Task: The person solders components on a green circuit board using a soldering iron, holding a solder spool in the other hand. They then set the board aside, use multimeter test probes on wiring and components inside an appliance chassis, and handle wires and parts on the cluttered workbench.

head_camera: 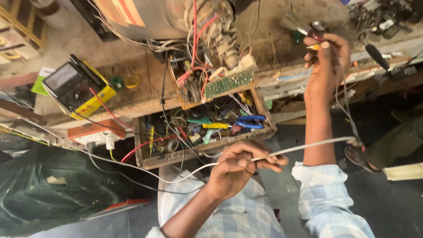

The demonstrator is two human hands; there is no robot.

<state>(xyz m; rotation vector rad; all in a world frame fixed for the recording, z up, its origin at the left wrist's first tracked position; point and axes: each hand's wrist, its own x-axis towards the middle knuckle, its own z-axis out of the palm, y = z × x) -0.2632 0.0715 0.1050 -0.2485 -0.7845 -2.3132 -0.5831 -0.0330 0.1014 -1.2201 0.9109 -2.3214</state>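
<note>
My left hand is pinched shut on a white cable, just in front of an open wooden drawer. The cable runs right to a bend, and thin grey wires rise from there to my right hand. That hand is raised over the workbench edge and is closed on the wires' upper ends, together with a small tool showing red and yellow parts. The cable's other end trails left below the drawer.
The drawer holds blue-handled pliers, screwdrivers and loose wire. A green circuit board and a wire-tangled motor sit on the bench. A yellow-black multimeter and a white socket box are on the left. A sandalled foot is at the right.
</note>
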